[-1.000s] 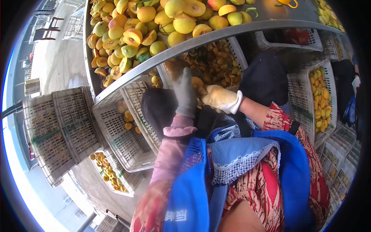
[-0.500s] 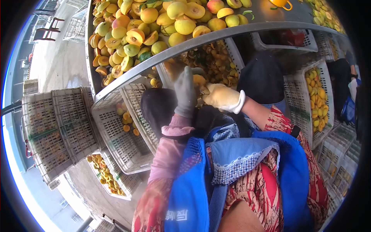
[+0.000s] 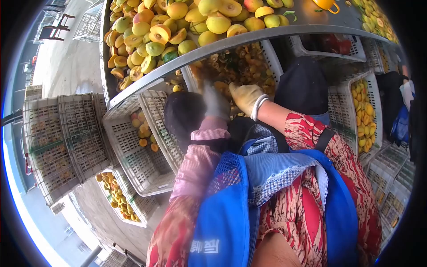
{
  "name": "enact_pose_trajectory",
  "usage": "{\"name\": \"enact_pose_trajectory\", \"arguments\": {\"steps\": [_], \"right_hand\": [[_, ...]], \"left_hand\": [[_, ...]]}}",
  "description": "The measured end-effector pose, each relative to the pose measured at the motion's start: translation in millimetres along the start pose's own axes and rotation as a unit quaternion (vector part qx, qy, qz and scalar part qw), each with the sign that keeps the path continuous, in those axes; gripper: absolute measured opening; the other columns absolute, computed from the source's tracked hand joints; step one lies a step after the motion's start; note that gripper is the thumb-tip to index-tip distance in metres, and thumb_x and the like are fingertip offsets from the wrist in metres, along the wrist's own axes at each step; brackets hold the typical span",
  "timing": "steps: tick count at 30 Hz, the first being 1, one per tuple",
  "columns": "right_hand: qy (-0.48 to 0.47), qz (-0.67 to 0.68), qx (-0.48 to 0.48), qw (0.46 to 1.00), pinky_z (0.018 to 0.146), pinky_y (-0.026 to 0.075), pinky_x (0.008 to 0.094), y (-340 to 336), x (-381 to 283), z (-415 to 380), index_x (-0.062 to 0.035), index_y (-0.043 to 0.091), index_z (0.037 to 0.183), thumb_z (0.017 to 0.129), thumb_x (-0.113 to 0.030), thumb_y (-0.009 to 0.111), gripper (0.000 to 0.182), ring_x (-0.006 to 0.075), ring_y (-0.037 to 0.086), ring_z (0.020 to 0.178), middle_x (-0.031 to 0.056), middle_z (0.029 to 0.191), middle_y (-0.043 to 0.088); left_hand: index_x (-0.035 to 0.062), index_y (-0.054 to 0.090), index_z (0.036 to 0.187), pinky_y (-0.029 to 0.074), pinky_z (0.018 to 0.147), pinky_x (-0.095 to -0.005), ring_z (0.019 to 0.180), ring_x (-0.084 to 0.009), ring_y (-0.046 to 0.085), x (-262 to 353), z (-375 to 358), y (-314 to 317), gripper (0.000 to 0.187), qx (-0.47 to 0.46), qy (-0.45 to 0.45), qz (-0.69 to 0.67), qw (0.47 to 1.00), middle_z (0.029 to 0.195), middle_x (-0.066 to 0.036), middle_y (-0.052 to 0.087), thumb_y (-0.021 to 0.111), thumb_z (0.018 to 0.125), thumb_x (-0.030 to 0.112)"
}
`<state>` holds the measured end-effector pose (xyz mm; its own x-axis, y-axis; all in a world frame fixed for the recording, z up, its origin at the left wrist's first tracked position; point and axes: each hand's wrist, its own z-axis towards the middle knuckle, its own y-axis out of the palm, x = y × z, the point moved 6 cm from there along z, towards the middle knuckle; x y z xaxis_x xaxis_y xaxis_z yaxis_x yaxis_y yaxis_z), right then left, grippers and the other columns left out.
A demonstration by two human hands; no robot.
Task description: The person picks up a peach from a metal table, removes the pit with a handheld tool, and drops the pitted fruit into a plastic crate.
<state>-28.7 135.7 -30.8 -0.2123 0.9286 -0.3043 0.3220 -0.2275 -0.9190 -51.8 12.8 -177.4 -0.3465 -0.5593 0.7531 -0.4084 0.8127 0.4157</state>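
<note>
My left hand (image 3: pixel 216 103), in a grey glove, is smeared by motion over the near edge of a crate, so its fingers cannot be read. Close beside it, my right hand (image 3: pixel 247 99) wears a cream-yellow glove with a white cuff. Its fingers are curled closed, and what they hold, if anything, is hidden. Both hands are between my dark-covered knees, below the metal table edge. Under and beyond them, the white crate (image 3: pixel 272 58) holds brownish-orange fruit pieces (image 3: pixel 253 66). Whole and halved yellow stone fruit (image 3: pixel 160 33) is heaped on the table above.
A metal table rim (image 3: pixel 200 52) curves across in front. White crates (image 3: pixel 155 175) stand at my left, and a tall crate stack (image 3: pixel 66 138) is farther left. Another crate with yellow fruit (image 3: pixel 365 115) stands right. A yellow cup (image 3: pixel 327 4) is on the table. Another person's dark clothing shows far right.
My left hand has dropped from upright, fingers raised, to lower and blurred. My right hand has shifted slightly left and up. The orange fruit piece between them no longer shows clearly.
</note>
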Motion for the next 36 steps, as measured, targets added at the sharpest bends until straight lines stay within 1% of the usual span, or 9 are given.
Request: {"name": "enact_pose_trajectory", "arguments": {"steps": [6,10,13,15,17,21,29,30,36], "right_hand": [[0.038,-0.014,0.075,0.996,0.056,0.051,0.0387,13,10,8,-0.0016,0.052,0.105,0.086,-0.014,0.052,0.022,0.031,0.067,0.068,0.0161,0.072,0.066],[0.224,0.4,-0.059,0.887,0.092,0.043,0.0408,24,51,1,0.0007,0.055,0.119,0.085,-0.038,0.049,0.052,0.0366,0.057,0.106,0.024,0.109,0.061],[0.123,0.466,0.034,0.875,0.052,0.045,0.033,0,38,-5,-0.0002,0.055,0.108,0.083,-0.032,0.063,0.042,0.0179,0.054,0.056,0.0072,0.074,0.059],[0.07,0.539,0.037,0.839,0.061,0.047,0.0302,-6,25,-2,-0.0063,0.055,0.118,0.086,-0.043,0.062,0.049,0.0167,0.058,0.075,0.0067,0.094,0.061],[0.02,0.707,0.036,0.706,0.077,0.05,0.0293,-6,16,2,-0.0103,0.056,0.121,0.088,-0.052,0.058,0.053,0.0222,0.062,0.096,0.0106,0.107,0.063],[0.093,0.801,-0.162,0.569,0.05,0.044,0.0227,-15,22,-14,-0.0111,0.053,0.122,0.089,-0.048,0.059,0.049,0.0093,0.057,0.072,0.0006,0.103,0.059],[0.087,0.683,0.116,0.716,0.048,0.045,0.0228,-19,51,-6,-0.0059,0.053,0.111,0.083,-0.014,0.06,0.03,0.0125,0.054,0.061,0.0012,0.085,0.057],[0.103,0.746,0.059,0.655,0.051,0.046,0.0223,-15,55,-14,-0.0045,0.054,0.108,0.079,-0.01,0.065,0.031,0.0104,0.053,0.066,-0.0006,0.086,0.056],[-0.012,0.632,0.111,0.766,0.084,0.045,0.0226,-50,18,-19,0.0005,0.055,0.114,0.081,-0.011,0.069,0.037,0.0127,0.058,0.095,0.0037,0.101,0.063]], "left_hand": [[0.0057,0.055,0.11,0.05,0.079,-0.0354,0.091,-0.0253,0.061,5,-36,23,0.035,0.013,-0.122,-0.077,0.989,0.102,-0.012,0.061,0.046,0.094,0.036],[0.004,0.053,0.116,0.051,0.078,-0.0345,0.091,-0.0251,0.061,65,-63,43,0.033,-0.077,-0.022,0.109,0.991,0.11,-0.013,0.059,0.051,0.09,0.026],[0.0027,0.051,0.12,0.052,0.078,-0.0337,0.09,-0.025,0.062,113,-94,68,0.036,-0.17,0.285,0.482,0.811,0.116,-0.013,0.057,0.055,0.088,0.018],[0.0019,0.05,0.123,0.053,0.077,-0.0333,0.09,-0.0249,0.062,128,-118,84,0.039,-0.192,0.405,0.535,0.716,0.12,-0.014,0.056,0.058,0.086,0.012],[0.0015,0.049,0.125,0.053,0.075,-0.0303,0.086,-0.0219,0.063,132,-127,92,0.039,-0.265,0.324,0.397,0.817,0.12,-0.013,0.054,0.056,0.087,0.009],[0.0061,0.044,0.133,0.053,0.073,-0.0291,0.093,-0.0164,0.059,107,-113,83,0.038,-0.322,-0.034,0.085,0.942,0.117,-0.008,0.053,0.047,0.096,0.018],[0.0071,0.039,0.133,0.052,0.075,-0.0307,0.09,-0.014,0.057,109,-115,80,0.038,-0.315,-0.022,0.017,0.949,0.107,-0.005,0.052,0.047,0.098,0.02],[0.0073,0.04,0.132,0.052,0.074,-0.0297,0.09,-0.0136,0.057,109,-113,80,0.038,-0.311,-0.013,0.042,0.949,0.106,-0.005,0.052,0.048,0.097,0.019],[0.0072,0.043,0.129,0.054,0.076,-0.0281,0.089,-0.0132,0.058,93,-108,78,0.037,-0.289,-0.036,0.093,0.952,0.104,-0.005,0.055,0.053,0.094,0.011]]}}
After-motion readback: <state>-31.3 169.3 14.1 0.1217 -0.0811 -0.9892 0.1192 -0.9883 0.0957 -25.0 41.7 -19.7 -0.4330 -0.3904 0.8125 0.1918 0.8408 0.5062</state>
